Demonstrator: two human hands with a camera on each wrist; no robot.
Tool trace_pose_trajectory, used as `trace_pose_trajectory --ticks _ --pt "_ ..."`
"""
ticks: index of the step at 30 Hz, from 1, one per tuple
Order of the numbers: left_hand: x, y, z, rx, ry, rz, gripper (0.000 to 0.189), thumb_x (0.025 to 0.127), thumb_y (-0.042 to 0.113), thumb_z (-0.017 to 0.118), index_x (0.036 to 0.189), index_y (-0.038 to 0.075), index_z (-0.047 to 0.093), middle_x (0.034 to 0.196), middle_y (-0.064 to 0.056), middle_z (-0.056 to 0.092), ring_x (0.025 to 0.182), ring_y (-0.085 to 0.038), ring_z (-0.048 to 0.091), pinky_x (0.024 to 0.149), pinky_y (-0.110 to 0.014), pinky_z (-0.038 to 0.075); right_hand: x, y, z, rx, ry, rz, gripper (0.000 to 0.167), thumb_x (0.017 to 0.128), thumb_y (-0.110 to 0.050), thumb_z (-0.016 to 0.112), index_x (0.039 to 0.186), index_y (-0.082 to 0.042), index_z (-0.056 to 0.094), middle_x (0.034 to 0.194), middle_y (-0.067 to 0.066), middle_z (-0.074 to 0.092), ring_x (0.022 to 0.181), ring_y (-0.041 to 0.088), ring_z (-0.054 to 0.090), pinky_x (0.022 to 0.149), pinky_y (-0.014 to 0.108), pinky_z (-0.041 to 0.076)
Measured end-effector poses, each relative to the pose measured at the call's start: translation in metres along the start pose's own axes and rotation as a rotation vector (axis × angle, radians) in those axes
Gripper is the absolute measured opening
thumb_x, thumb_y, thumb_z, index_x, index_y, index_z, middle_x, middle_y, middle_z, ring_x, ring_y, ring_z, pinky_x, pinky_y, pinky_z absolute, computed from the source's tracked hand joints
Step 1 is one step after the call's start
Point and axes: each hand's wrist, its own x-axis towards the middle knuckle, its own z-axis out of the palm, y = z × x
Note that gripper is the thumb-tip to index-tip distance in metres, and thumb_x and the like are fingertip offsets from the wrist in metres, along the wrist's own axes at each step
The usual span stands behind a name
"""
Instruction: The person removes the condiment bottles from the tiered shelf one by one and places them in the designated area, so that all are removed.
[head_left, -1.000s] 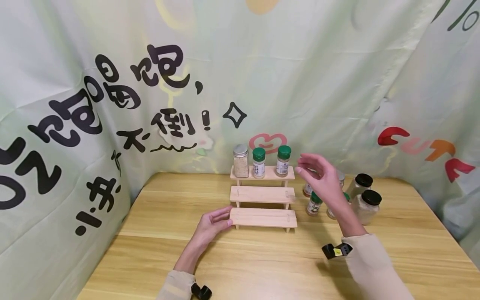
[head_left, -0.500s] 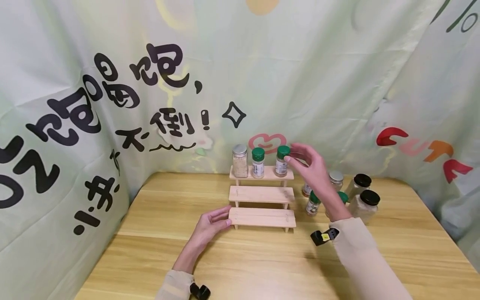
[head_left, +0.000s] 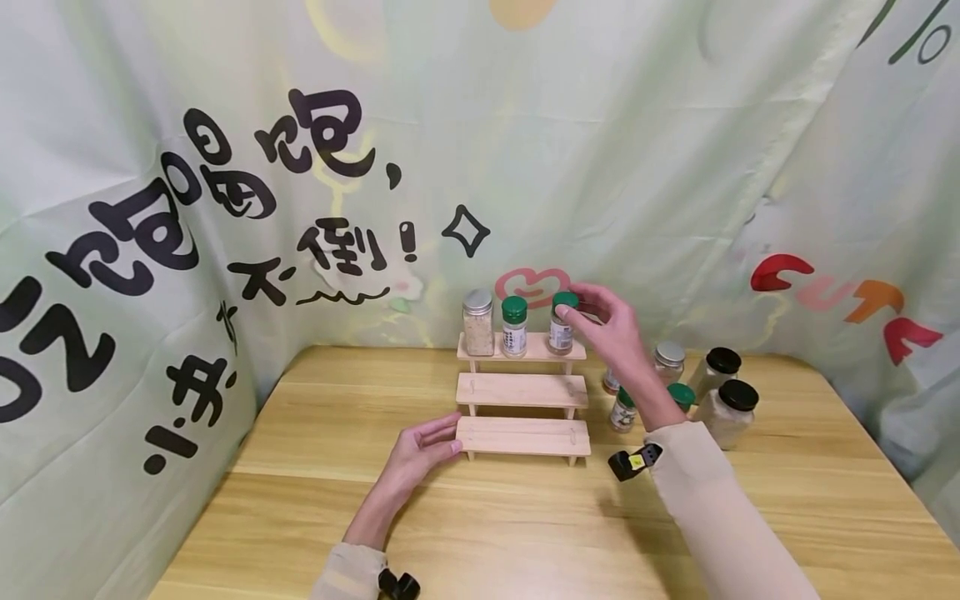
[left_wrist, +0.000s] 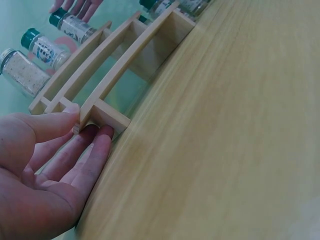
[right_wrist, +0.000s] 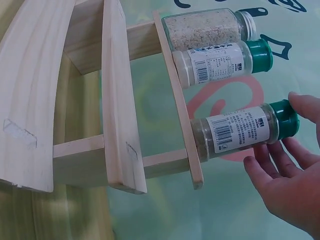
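A three-step wooden rack stands on the table. On its top step are a silver-lidded jar of pale grains, a green-lidded spice jar and, at the right end, another green-lidded spice jar. My right hand pinches this last jar by its green cap, thumb on one side and fingers on the other. The jar stands upright with its base at the step. With thumb above and fingers below, my left hand grips the left end of the lowest step.
Right of the rack, several more jars stand on the wooden table. Among them are a green-lidded jar, a silver-lidded jar and two black-lidded jars, the nearer black-lidded jar being larger. A printed curtain hangs behind.
My right hand has moved left from beside the rack to the right-end green-lidded spice jar and taken its cap between thumb and fingers. The left hand has stayed on the rack.
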Motion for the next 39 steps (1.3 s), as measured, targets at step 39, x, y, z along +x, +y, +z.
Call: trace_pose_trajectory --ticks 39 --pt "0.002 -0.002 0.0 -0.003 -0.003 0.032 0.057 0.092 0.002 0.075 0.144 -0.005 0.054 0.138 -0.026 0.06 0.12 -0.03 0.065 0.099 -0.033 0.058 -0.04 -0.024 -0.023 -0.065 0.055 -0.093 0.041 0.096 -0.028 0.075 0.129 -0.006 0.067 0.122 0.006 0.07 0.114 0.011 0.065 0.099 0.018 0.054"
